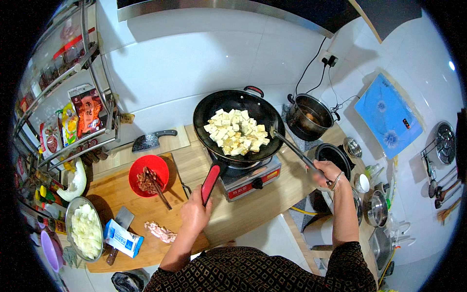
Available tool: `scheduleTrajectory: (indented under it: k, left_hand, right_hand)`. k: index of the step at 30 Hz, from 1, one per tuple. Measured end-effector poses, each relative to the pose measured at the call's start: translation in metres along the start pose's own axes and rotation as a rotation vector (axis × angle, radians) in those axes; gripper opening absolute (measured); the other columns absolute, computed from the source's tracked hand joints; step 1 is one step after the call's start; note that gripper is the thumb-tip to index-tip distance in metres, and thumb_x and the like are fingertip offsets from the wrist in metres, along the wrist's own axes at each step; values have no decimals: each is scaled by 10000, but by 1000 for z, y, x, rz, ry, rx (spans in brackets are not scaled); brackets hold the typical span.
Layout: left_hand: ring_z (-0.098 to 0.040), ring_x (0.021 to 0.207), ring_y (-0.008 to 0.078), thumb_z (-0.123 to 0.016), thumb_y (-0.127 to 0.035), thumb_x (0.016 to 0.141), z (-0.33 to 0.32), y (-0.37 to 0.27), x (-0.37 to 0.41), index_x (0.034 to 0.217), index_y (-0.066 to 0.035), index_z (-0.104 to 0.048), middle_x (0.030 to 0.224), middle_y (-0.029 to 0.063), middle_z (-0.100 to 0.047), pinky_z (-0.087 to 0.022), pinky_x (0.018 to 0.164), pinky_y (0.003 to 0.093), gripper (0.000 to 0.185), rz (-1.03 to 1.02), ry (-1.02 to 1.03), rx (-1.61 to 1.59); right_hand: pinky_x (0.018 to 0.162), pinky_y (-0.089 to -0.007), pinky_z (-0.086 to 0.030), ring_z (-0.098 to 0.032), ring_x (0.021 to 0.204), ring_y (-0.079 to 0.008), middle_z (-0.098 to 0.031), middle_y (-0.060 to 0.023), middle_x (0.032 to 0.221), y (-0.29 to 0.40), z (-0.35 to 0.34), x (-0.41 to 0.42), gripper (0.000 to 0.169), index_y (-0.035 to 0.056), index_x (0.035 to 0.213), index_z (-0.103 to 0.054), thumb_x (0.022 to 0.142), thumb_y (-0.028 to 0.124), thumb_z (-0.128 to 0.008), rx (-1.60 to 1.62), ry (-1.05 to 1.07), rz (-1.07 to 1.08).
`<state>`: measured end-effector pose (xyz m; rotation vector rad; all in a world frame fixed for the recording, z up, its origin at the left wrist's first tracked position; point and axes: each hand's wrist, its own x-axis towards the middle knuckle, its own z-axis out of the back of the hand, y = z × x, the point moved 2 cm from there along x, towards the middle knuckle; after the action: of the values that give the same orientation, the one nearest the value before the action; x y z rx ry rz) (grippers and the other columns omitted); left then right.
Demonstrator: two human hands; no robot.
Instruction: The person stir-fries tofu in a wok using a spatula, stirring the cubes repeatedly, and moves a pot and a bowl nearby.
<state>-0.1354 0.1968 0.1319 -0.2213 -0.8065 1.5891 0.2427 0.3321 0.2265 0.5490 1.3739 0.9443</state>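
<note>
My left hand (196, 211) grips the red and black handle of a black wok (239, 93), which sits on a portable stove (251, 184). Pale tofu cubes (237, 131) lie in the wok, some lightly browned. My right hand (324, 173) is closed around the dark handle of a metal spatula (293, 148); its blade rests inside the wok's right side, beside the tofu. Left of the stove, a red bowl (136, 164) holds sliced meat and chopsticks (162, 195) on a wooden cutting board (146, 219).
Pale meat pieces (160, 231), a cleaver (124, 218), a blue-and-white packet (123, 238) and a bowl of chopped pale vegetable (86, 231) are at left. Another cleaver (147, 141) lies behind the board. A black pot (310, 116) stands right of the wok; a metal rack (62, 157) is far left.
</note>
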Motion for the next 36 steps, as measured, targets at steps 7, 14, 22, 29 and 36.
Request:
scheduleTrajectory:
  k: [7, 14, 22, 29, 36]
  left_hand:
    - [-595, 641, 358, -622, -227, 753, 3, -3, 0, 1128, -24, -446, 830, 196, -603, -479, 551, 422, 462, 7, 5, 15]
    - [-594, 629, 352, -605, -247, 766, 3, 0, -1, 1129, -38, -450, 866, 187, -597, -483, 547, 421, 446, 3, 0, 23]
    - [-597, 692, 362, -631, -215, 749, 8, -7, 1, 1142, -4, -455, 818, 213, -598, -478, 589, 426, 479, 42, 33, 19]
    - [-597, 689, 360, -631, -221, 748, 4, -6, 1, 1137, -4, -455, 811, 209, -598, -473, 588, 430, 479, 40, 6, 4]
    - [-596, 689, 362, -632, -220, 745, 3, -4, 0, 1134, -8, -453, 814, 218, -597, -470, 582, 430, 478, 47, 7, 4]
  right_hand:
    - [381, -300, -409, -524, 410, -172, -575, -94, 604, 34, -33, -3, 307, 22, 859, -602, 888, 295, -463, -715, -147, 175]
    - [679, -426, -486, -611, 786, -317, -633, -143, 827, 62, -82, 10, 254, 101, 890, -611, 859, 312, -473, -1552, -502, 404]
    - [677, -355, -507, -640, 803, -251, -646, -141, 851, 70, -110, 27, 213, 42, 923, -622, 806, 135, -471, -1816, -542, 472]
    - [588, -356, -517, -645, 698, -249, -638, -153, 803, 60, -110, 39, 307, 12, 1071, -544, 802, 144, -474, -1832, -645, 586]
    - [592, -357, -517, -645, 718, -250, -635, -139, 806, 69, -116, 16, 267, 25, 1028, -556, 807, 147, -470, -1810, -564, 614]
